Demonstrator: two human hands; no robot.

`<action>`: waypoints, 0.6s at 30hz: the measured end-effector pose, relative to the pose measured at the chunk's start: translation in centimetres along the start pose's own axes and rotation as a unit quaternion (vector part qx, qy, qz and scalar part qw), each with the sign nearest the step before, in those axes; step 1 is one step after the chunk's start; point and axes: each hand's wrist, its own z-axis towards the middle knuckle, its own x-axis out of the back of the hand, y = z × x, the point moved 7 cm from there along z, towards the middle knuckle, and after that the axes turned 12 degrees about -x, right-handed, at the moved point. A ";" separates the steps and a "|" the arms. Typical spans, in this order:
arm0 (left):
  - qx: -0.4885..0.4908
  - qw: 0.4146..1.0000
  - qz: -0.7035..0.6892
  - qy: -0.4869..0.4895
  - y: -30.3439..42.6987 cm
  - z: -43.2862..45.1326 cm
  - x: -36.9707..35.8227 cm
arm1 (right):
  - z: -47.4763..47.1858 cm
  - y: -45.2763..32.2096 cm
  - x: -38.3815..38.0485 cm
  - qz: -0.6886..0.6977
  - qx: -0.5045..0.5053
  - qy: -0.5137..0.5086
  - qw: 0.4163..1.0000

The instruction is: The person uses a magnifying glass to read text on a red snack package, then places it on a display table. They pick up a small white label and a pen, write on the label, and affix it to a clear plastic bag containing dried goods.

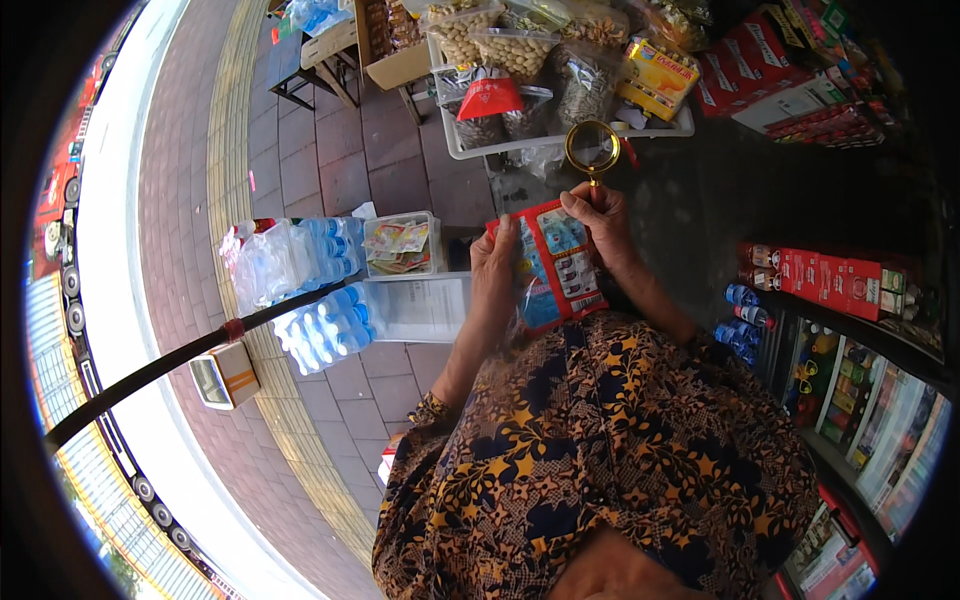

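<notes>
A flat red plastic packet (559, 266) with blue printed panels and small pictures is held up before my chest. My left hand (496, 274) grips its left edge, thumb on top. At the upper right corner my right hand (609, 225) pinches the same packet. That hand also grasps the handle of a gold-rimmed magnifying glass (592, 148), whose round lens points away from me, beyond the packet's top edge. Through the lens a dark area and a bit of white tray edge show. The packet bears writing and a printed code.
Beyond my hands stands a white tray (510, 148) with bagged peanuts (514, 52) and seeds. To the left are shrink-wrapped water bottles (322, 326), a clear tub of small packets (401, 244) and a dark pole (187, 349). A glass-fronted drinks cooler (847, 405) stands right.
</notes>
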 end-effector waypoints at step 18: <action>-0.007 0.995 -0.028 -0.100 -0.6 0.2 -0.4 | -0.7 0.4 0.3 -0.084 0.024 -0.011 0.996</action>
